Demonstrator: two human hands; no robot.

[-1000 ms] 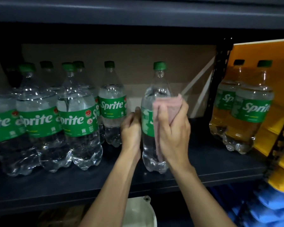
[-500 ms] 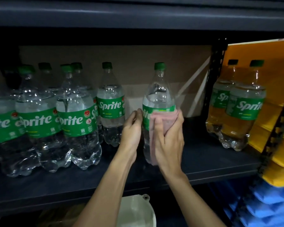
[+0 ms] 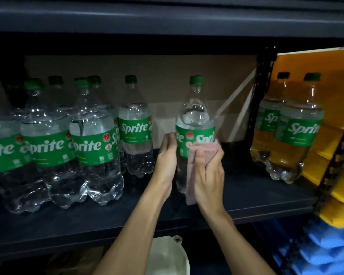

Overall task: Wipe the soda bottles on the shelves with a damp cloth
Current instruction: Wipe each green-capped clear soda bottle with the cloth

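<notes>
A clear Sprite bottle (image 3: 195,116) with a green cap and label stands upright at the middle of the dark shelf (image 3: 246,197). My left hand (image 3: 167,157) holds its left side, fingers curled round the body. My right hand (image 3: 209,175) presses a pink cloth (image 3: 206,150) against the bottle's lower front, just under the label, with the fingers wrapped over cloth and bottle. The cloth's tail hangs down beside my right palm. The bottle's base is hidden behind my hands.
Several more Sprite bottles (image 3: 95,139) crowd the shelf's left half. Two Sprite bottles (image 3: 294,132) stand right of the black upright post (image 3: 263,92), before yellow bins (image 3: 336,171). Blue bins (image 3: 326,249) sit lower right. A white container (image 3: 167,259) lies below the shelf.
My right hand slid the pink cloth down the bottle from above the label to its lower body. The bottle turned, so more of its label faces me. My left hand kept its hold.
</notes>
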